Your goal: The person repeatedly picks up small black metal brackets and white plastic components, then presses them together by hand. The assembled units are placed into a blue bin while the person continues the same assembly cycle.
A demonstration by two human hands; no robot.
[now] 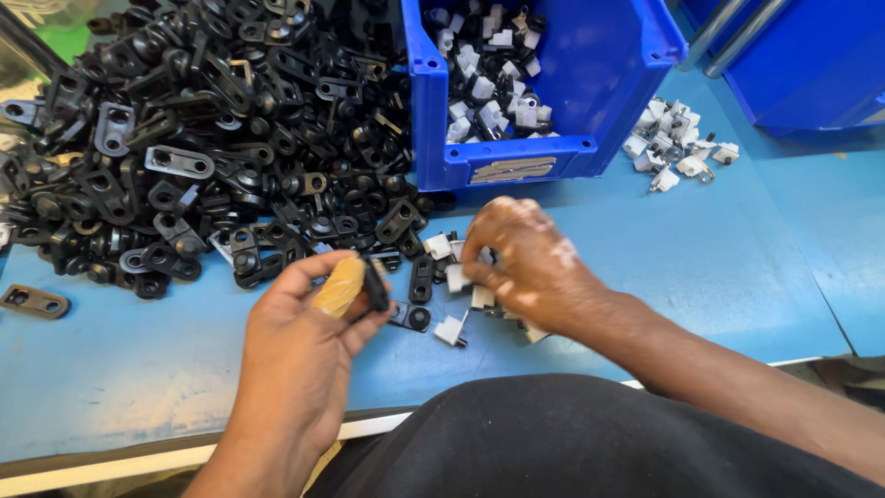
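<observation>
Left hand (304,341) is pinching a black bracket (376,284) with fingers closed on it. Right hand (525,263), at its 3 o'clock, is curling onto small white clips (458,277) on the blue surface (719,267); its grip's hidden. Pairing them looks in hand; next needs lining up carefully.

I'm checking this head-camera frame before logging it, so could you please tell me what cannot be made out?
- Head view: the right hand covers the small white plastic clips under its fingers.
- The left hand hides most of the flat black plastic piece it pinches.
- The blue plastic bin is cut off by the top edge.
</observation>
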